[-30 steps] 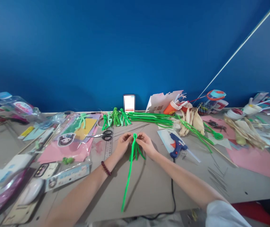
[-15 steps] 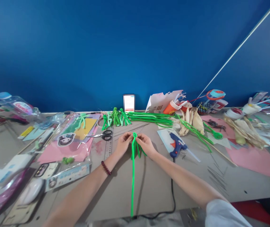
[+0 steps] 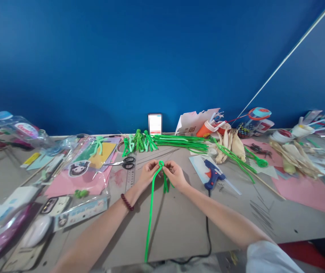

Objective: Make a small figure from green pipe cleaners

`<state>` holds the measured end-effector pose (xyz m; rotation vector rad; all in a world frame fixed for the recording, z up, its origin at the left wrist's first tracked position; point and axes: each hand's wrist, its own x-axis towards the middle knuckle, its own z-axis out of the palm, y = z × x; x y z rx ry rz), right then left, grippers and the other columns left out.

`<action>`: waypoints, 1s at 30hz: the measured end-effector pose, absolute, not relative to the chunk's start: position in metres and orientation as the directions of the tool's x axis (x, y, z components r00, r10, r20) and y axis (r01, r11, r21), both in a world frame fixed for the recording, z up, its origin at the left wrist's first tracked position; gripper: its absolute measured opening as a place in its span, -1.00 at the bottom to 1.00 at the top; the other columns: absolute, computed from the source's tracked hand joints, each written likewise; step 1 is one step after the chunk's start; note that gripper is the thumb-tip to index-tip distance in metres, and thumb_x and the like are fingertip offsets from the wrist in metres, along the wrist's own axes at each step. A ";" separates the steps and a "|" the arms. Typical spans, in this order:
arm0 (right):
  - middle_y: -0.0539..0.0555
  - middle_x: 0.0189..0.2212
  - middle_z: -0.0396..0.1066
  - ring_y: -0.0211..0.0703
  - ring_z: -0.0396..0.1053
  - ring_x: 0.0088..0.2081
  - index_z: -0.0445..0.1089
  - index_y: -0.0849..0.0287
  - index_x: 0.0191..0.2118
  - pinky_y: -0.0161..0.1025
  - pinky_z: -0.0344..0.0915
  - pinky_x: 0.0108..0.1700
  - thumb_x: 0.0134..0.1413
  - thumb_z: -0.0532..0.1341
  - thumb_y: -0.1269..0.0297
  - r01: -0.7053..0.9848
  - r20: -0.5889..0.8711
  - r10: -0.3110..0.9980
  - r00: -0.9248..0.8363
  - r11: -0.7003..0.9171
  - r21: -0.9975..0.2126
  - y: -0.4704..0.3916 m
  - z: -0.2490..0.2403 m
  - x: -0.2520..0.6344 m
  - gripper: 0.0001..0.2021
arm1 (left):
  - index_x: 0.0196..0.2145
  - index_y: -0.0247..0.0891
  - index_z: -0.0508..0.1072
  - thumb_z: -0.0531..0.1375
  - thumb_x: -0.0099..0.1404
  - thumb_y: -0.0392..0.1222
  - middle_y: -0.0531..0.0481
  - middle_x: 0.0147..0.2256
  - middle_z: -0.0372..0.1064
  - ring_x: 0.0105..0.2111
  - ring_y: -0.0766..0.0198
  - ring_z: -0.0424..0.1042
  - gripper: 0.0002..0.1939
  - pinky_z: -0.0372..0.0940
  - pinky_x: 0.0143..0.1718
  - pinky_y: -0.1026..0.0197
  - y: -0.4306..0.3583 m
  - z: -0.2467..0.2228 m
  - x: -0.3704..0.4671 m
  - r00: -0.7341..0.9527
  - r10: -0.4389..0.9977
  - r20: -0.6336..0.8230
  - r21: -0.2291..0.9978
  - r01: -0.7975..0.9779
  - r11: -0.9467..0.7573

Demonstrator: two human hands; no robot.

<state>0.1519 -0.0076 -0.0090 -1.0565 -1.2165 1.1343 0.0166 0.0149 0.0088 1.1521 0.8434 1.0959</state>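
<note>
Both of my hands meet over the middle of the table, pinching a green pipe cleaner. At the top, between my fingertips, it bends into a small loop, and one long end hangs down towards the table's front edge. My left hand is closed on it from the left, with a dark red bead bracelet on the wrist. From the right, my right hand is closed at the loop. Below the fingers several shorter green pipe-cleaner strands dangle; how they join the long piece is hidden.
Behind my hands lie bundled green pipe cleaners and several twisted green figures. Black-handled scissors sit left, by a ruler. A blue glue gun lies right, its cord running to the front. A phone stands at the wall.
The long hanging end of the pipe cleaner has swung left and now slants. The loop at the top looks rounder and more open. My hands have barely moved.
</note>
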 end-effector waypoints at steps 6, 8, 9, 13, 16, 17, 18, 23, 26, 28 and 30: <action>-0.08 -0.58 0.31 -0.32 0.32 -0.55 0.28 0.17 -0.42 -0.34 0.27 -0.47 -0.08 0.25 0.13 -0.182 0.065 0.998 -0.012 0.061 -0.981 -0.005 -0.008 0.154 -0.77 | -0.57 -0.30 0.40 0.33 -0.01 0.00 0.04 -0.65 0.31 -0.64 0.35 0.29 -0.69 0.19 -0.56 0.28 0.014 0.012 0.018 0.260 0.965 -0.020 0.965 -0.246 0.086; -0.08 -0.58 0.33 -0.32 0.32 -0.57 0.29 0.17 -0.42 -0.34 0.28 -0.49 -0.13 0.28 0.10 -0.264 -0.015 0.999 -0.052 -0.028 -0.964 -0.003 -0.005 0.155 -0.74 | -0.56 -0.31 0.41 0.32 0.01 -0.01 0.05 -0.65 0.30 -0.64 0.36 0.28 -0.70 0.19 -0.56 0.28 0.013 0.013 0.020 0.228 0.974 -0.019 0.963 -0.259 0.079; -0.08 -0.58 0.34 -0.32 0.32 -0.59 0.30 0.18 -0.42 -0.34 0.28 -0.50 -0.14 0.29 0.09 -0.303 -0.050 0.996 -0.073 -0.070 -0.950 -0.002 -0.003 0.156 -0.72 | -0.55 -0.31 0.42 0.31 0.02 -0.02 0.06 -0.64 0.30 -0.63 0.37 0.27 -0.71 0.19 -0.56 0.29 0.012 0.013 0.020 0.217 0.976 -0.009 0.963 -0.262 0.067; -0.08 -0.62 0.35 -0.31 0.34 -0.61 0.31 0.18 -0.40 -0.34 0.31 -0.51 -0.22 0.35 0.07 -0.415 -0.114 0.985 -0.127 -0.157 -0.896 0.000 0.001 0.157 -0.67 | -0.50 -0.33 0.46 0.30 0.05 -0.06 0.04 -0.60 0.33 -0.59 0.39 0.27 -0.75 0.18 -0.52 0.31 0.012 0.015 0.019 0.200 0.979 0.042 0.968 -0.249 0.009; -0.08 -0.63 0.35 -0.30 0.35 -0.61 0.31 0.18 -0.40 -0.33 0.33 -0.51 -0.25 0.37 0.07 -0.445 -0.114 0.984 -0.140 -0.165 -0.880 0.000 0.002 0.157 -0.66 | -0.50 -0.33 0.46 0.29 0.05 -0.07 0.04 -0.61 0.32 -0.59 0.40 0.26 -0.76 0.17 -0.52 0.31 0.013 0.014 0.017 0.198 0.979 0.048 0.968 -0.251 0.004; -0.08 -0.62 0.35 -0.30 0.35 -0.61 0.31 0.18 -0.41 -0.33 0.33 -0.51 -0.25 0.37 0.08 -0.450 -0.113 0.984 -0.136 -0.163 -0.878 0.000 0.002 0.157 -0.67 | -0.50 -0.33 0.46 0.30 0.05 -0.08 0.05 -0.61 0.32 -0.59 0.40 0.26 -0.77 0.17 -0.52 0.32 0.013 0.013 0.017 0.197 0.979 0.046 0.967 -0.253 0.005; -0.09 -0.62 0.36 -0.31 0.35 -0.60 0.31 0.18 -0.41 -0.34 0.33 -0.51 -0.24 0.37 0.09 -0.452 -0.112 0.985 -0.132 -0.160 -0.878 -0.001 0.001 0.157 -0.67 | -0.50 -0.33 0.45 0.29 0.05 -0.07 0.05 -0.61 0.31 -0.59 0.40 0.25 -0.77 0.17 -0.52 0.32 0.013 0.012 0.017 0.198 0.979 0.043 0.967 -0.255 0.009; -0.10 -0.60 0.35 -0.35 0.32 -0.61 0.31 0.18 -0.40 -0.38 0.28 -0.53 -0.17 0.34 0.12 -0.451 -0.107 0.984 -0.140 -0.160 -0.878 -0.001 -0.003 0.157 -0.71 | -0.50 -0.33 0.43 0.32 0.01 -0.07 0.06 -0.60 0.31 -0.61 0.41 0.25 -0.75 0.18 -0.55 0.32 0.015 0.011 0.018 0.194 0.981 0.018 0.966 -0.255 0.033; -0.09 -0.60 0.35 -0.35 0.32 -0.61 0.31 0.18 -0.40 -0.37 0.29 -0.51 -0.17 0.34 0.11 -0.443 -0.099 0.984 -0.151 -0.157 -0.883 -0.001 -0.003 0.157 -0.71 | -0.53 -0.32 0.40 0.33 -0.01 -0.07 0.08 -0.61 0.29 -0.61 0.41 0.25 -0.74 0.18 -0.56 0.33 0.015 0.011 0.019 0.198 0.980 0.026 0.970 -0.241 0.023; -0.09 -0.60 0.35 -0.34 0.33 -0.59 0.31 0.18 -0.41 -0.35 0.31 -0.48 -0.19 0.35 0.10 -0.441 -0.096 0.983 -0.157 -0.157 -0.884 -0.001 -0.002 0.157 -0.70 | -0.54 -0.32 0.38 0.33 -0.01 -0.07 0.09 -0.62 0.27 -0.61 0.41 0.25 -0.73 0.18 -0.56 0.33 0.015 0.010 0.019 0.200 0.979 0.031 0.970 -0.241 0.018; -0.09 -0.61 0.34 -0.32 0.33 -0.59 0.31 0.18 -0.41 -0.33 0.32 -0.47 -0.23 0.36 0.09 -0.441 -0.103 0.980 -0.171 -0.170 -0.881 -0.001 0.000 0.158 -0.68 | -0.54 -0.32 0.38 0.33 -0.01 -0.07 0.09 -0.62 0.27 -0.61 0.42 0.24 -0.72 0.18 -0.56 0.33 0.015 0.008 0.019 0.198 0.980 0.033 0.971 -0.239 0.016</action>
